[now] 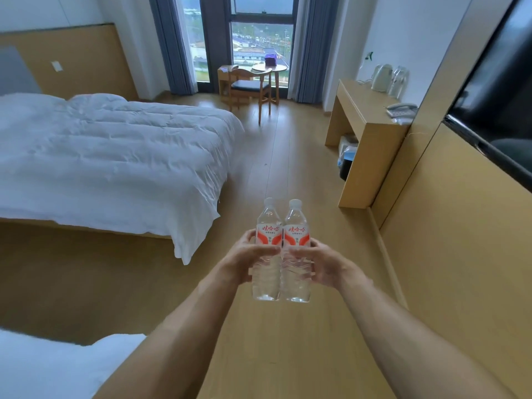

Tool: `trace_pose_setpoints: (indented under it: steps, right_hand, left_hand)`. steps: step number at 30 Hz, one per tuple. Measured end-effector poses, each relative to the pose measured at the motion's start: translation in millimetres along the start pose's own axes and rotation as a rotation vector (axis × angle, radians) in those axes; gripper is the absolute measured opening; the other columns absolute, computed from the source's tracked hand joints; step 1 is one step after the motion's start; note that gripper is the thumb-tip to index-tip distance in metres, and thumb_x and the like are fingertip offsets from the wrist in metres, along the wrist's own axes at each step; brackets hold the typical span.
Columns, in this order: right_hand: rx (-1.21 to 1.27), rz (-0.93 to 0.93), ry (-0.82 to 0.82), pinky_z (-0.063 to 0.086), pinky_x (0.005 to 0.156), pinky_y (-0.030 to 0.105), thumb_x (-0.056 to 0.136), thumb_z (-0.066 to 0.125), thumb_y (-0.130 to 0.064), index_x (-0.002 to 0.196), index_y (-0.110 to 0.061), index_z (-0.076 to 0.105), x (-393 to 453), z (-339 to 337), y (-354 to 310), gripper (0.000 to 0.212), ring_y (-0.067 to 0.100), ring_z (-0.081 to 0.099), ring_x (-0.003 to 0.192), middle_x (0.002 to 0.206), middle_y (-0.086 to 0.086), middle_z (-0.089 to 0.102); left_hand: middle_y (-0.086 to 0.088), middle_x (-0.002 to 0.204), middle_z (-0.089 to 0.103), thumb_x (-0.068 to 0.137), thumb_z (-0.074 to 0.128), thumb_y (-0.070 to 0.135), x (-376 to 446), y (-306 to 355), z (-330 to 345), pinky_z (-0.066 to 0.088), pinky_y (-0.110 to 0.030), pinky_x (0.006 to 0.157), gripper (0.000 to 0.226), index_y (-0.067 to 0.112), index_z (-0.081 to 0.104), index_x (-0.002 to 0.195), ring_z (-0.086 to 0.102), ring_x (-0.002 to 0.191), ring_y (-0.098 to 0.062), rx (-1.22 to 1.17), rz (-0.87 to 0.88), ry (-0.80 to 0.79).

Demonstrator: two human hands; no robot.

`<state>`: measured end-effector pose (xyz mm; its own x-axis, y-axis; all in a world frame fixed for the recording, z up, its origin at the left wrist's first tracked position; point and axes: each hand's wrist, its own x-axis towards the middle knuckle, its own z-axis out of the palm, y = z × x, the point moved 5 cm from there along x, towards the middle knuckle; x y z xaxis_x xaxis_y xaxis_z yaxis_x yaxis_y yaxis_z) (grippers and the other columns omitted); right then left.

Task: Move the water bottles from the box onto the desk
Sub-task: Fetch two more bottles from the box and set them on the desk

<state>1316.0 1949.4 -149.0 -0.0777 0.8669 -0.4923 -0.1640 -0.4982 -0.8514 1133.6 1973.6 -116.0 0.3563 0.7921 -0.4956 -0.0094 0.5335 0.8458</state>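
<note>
Above the floor, left hand and right hand each grip a water bottle — upright, touching.

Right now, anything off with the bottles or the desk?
Nothing stands out. Left hand and right hand hold the two water bottles upright, side by side, caps on, no leak visible. The desk carries a kettle and a phone, both sitting normally.

red "娃哈哈", seemingly, on bottle labels
</note>
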Motion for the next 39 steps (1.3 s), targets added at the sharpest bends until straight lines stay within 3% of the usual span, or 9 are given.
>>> trace_pose_setpoints:
  steps: [4,9,12,21,28,32,39]
  right_hand:
    - [-0.021,0.012,-0.031,0.053,0.081,0.044,0.063,0.086,-0.021,0.132,-0.013,0.057,44.2,-6.9,-29.5,0.075,0.033,0.065,0.104,0.115,0.013,0.071]
    - [-0.023,0.013,0.011,0.045,0.106,0.062,0.061,0.087,-0.019,0.132,-0.011,0.055,113.5,-18.5,-62.8,0.078,0.041,0.061,0.123,0.129,0.018,0.067]
    - [-0.021,0.0,0.063,0.047,0.104,0.061,0.058,0.089,-0.02,0.131,-0.014,0.053,160.7,-23.6,-87.3,0.081,0.038,0.064,0.118,0.124,0.016,0.069]
    - [0.018,-0.02,0.152,0.053,0.095,0.055,0.056,0.091,-0.023,0.128,-0.018,0.053,284.2,-23.6,-178.7,0.081,0.034,0.067,0.11,0.118,0.013,0.071]
    - [0.031,-0.043,0.184,0.047,0.103,0.063,0.069,0.087,-0.018,0.132,-0.016,0.052,349.1,-40.9,-226.6,0.071,0.038,0.064,0.117,0.125,0.017,0.068]
    - [0.029,-0.045,0.183,0.045,0.104,0.064,0.069,0.086,-0.018,0.131,-0.015,0.052,388.2,-56.6,-246.2,0.071,0.039,0.063,0.119,0.126,0.018,0.068]
    - [0.024,-0.055,0.151,0.047,0.103,0.061,0.071,0.086,-0.019,0.131,-0.016,0.054,479.9,-104.0,-295.9,0.068,0.036,0.066,0.116,0.122,0.015,0.071]
  left_hand:
    - [-0.013,0.12,0.069,0.076,0.084,0.002,46.0,25.1,-6.4,0.06,-0.045,0.065,0.081,0.022,0.042,0.142,0.075,0.093,-0.032,-0.016,0.013,-0.001]
    - [-0.013,0.12,0.067,0.077,0.082,0.001,118.7,60.6,-21.5,0.059,-0.041,0.058,0.084,0.026,0.038,0.144,0.075,0.092,-0.03,-0.017,0.045,-0.037]
    - [-0.013,0.121,0.066,0.077,0.082,0.0,170.1,88.1,-35.5,0.059,-0.042,0.06,0.084,0.025,0.038,0.145,0.074,0.095,-0.031,-0.013,0.058,-0.071]
    - [-0.016,0.12,0.064,0.078,0.08,-0.006,303.2,191.4,-74.0,0.059,-0.034,0.055,0.082,0.021,0.039,0.144,0.076,0.08,-0.024,-0.039,0.049,-0.155]
    - [-0.015,0.12,0.065,0.077,0.081,-0.002,380.6,238.7,-79.8,0.06,-0.037,0.059,0.082,0.019,0.04,0.144,0.075,0.09,-0.028,-0.014,0.061,-0.201]
    - [-0.016,0.118,0.065,0.076,0.081,-0.005,425.1,257.3,-78.6,0.059,-0.035,0.055,0.084,0.018,0.04,0.145,0.077,0.078,-0.022,-0.032,0.038,-0.193]
    - [-0.018,0.119,0.065,0.073,0.082,-0.008,517.4,305.0,-65.0,0.059,-0.037,0.054,0.086,0.021,0.041,0.144,0.077,0.078,-0.026,-0.044,0.024,-0.148]
